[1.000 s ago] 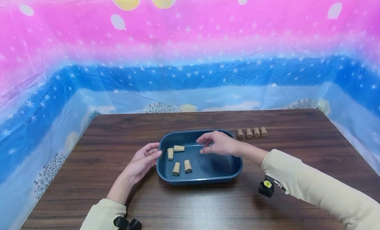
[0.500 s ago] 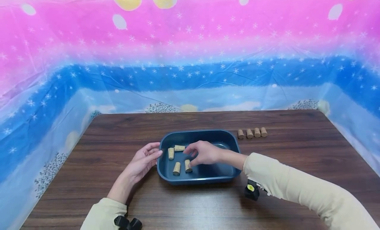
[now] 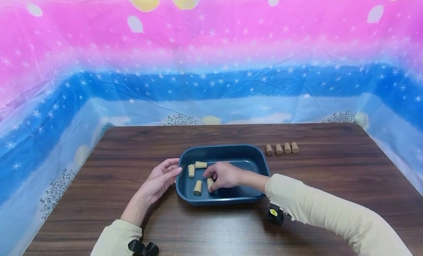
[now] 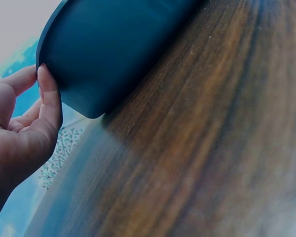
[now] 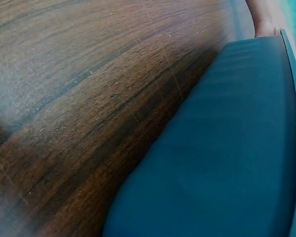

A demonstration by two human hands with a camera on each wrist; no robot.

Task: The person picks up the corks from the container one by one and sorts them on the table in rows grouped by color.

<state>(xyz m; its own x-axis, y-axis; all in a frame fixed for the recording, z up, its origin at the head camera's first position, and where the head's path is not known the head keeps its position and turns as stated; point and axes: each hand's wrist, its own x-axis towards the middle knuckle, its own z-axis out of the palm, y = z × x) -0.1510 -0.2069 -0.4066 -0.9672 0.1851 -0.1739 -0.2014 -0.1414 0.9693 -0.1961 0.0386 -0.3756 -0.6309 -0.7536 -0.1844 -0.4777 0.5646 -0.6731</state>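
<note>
1. Left hand (image 3: 162, 179) grips the dark tray (image 3: 228, 201) by its left end.
2. Right hand (image 3: 225, 174), fingers bent, over a cork (image 3: 209, 182) inside; pinched or not, can't tell!
3. Three other corks (image 3: 197, 187) alongside, four outside corks (image 3: 287, 148) on the bench (image 3: 132, 146).

Bare hands (image 3: 164, 180) (image 3: 227, 175). Left sleeve (image 3: 116, 238) pale cream, plain cloth; right sleeve (image 3: 325, 203) same cream, long, lightly wrinkled. Left wrist unit (image 3: 151, 249) black, blocky, two rounded lumps side by side. Right wrist unit (image 3: 275, 219) black too, compact, bearing round yellow marking (image 3: 273, 212), detail too small to read.
</note>
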